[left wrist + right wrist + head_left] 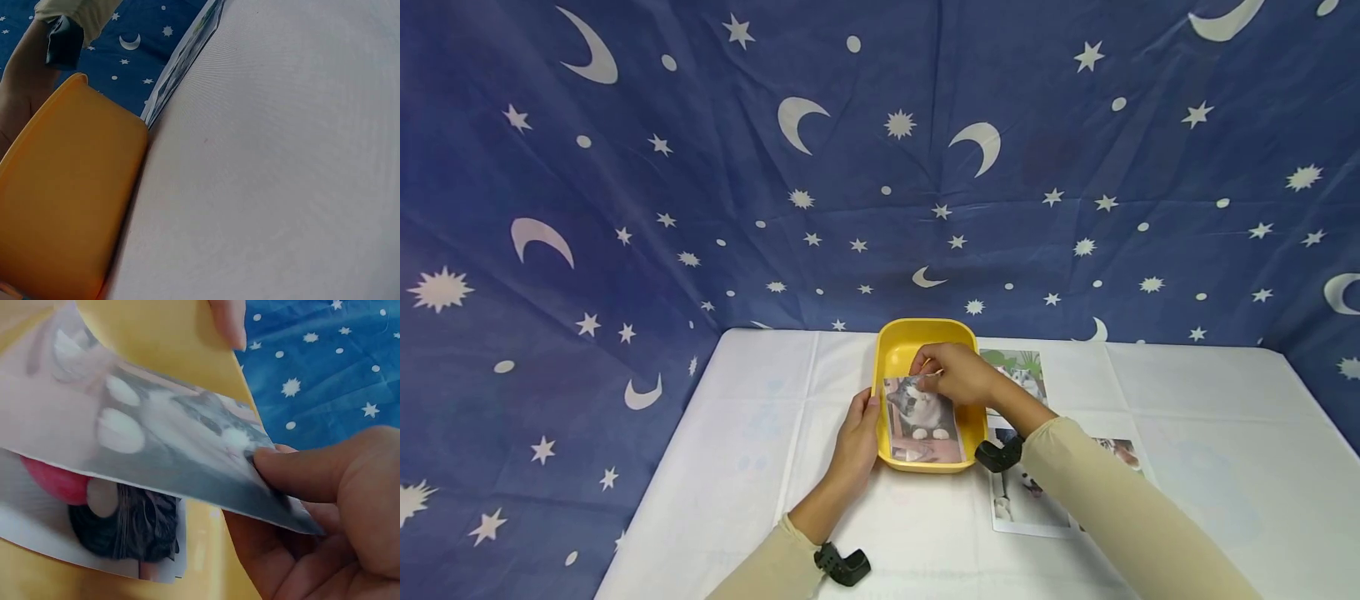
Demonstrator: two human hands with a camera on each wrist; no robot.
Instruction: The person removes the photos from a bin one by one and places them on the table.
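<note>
A yellow plastic tub (925, 332) stands on the white-covered table in the head view. My left hand (855, 439) grips its left rim, one fingertip (230, 325) lapping over the edge in the right wrist view. Between thumb and fingers my right hand (961, 375) pinches the top end of a cat photo (922, 421), a grey-and-white cat with white paws. The photo is tilted inside the tub. Beneath it in the right wrist view lie more photo cards (128, 519), the top one showing something pink and black. The tub's outer wall (69, 200) fills the left wrist view's left side.
Right of the tub several animal photos lie on the table: one with green leaves (1026, 367), a dog photo (1022, 508) and another (1123, 451) partly under the right sleeve. A blue star-and-moon cloth (880, 167) hangs behind the table.
</note>
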